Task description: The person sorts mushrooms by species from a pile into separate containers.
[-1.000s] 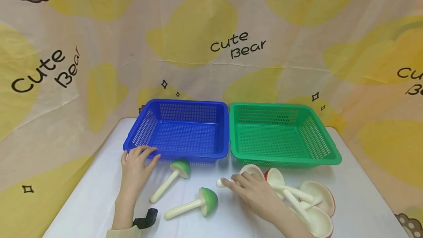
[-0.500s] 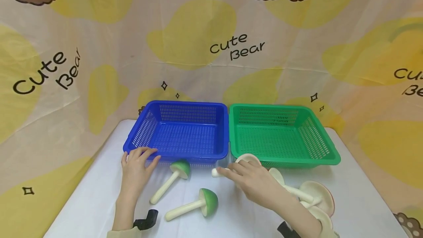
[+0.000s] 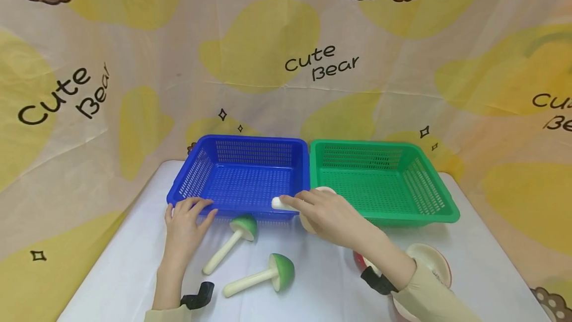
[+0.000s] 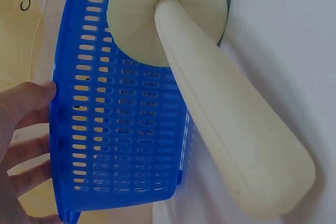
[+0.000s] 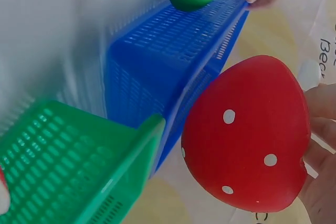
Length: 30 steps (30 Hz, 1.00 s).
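My left hand [image 3: 185, 225] rests on the front left rim of the blue basket [image 3: 250, 208], its fingers extended at the rim in the left wrist view. My right hand [image 3: 328, 215] grips a toy mushroom by its white stem [image 3: 282, 204], above the inner front corners of the two baskets. Its red cap with white dots [image 5: 247, 135] shows large in the right wrist view. Two green-capped toy mushrooms lie on the white table: one [image 3: 228, 250] close to the blue basket, the other [image 3: 259, 280] nearer the front.
The green basket [image 3: 384, 220] stands beside the blue one at the back. More red-capped mushrooms, including one with a pale underside [image 3: 431, 262], lie at the right, partly hidden by the right forearm. A printed cloth [image 3: 268, 63] hangs behind.
My right hand has lifted the red-capped mushroom from the pile at the right and carried it up and left towards the baskets. The left hand stays at the blue rim.
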Available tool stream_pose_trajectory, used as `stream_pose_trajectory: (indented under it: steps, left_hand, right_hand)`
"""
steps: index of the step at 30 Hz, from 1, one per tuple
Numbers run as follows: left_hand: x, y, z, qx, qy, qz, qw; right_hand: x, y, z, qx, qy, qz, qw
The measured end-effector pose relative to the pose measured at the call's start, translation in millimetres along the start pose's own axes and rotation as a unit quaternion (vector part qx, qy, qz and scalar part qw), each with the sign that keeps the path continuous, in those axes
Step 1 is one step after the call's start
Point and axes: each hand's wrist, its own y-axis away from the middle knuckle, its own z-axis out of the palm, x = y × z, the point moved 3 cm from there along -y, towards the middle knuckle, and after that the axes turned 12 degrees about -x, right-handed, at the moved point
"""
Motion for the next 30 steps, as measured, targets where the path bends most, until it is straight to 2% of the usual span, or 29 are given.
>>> stream_pose_trajectory:
  steps: [10,19,25,30]
  left_hand:
    - [-1.9,-2.3,1.9,0.007,0.017,0.011,0.9998]
    - [-2.7,-1.4,0.2,0.005,0.017,0.001,0.9998]
    - [-2.6,-1.1,-0.5,0.006,0.018,0.0,0.9998]
    - [-1.9,-1.4,-0.5,0.003,0.021,-0.002,0.9998]
  right_hand:
    - [20.1,-39.5,-2.8,-0.073,-0.037,0.03,0.996]
    - [30.2,-74.4,9.5,-0.12,-0.044,0.047,0.991]
    - [32.0,-93.3,22.1,-0.171,-0.079,0.071,0.98]
    - [33.3,-105.5,35.3,-0.214,-0.122,0.102,0.964]
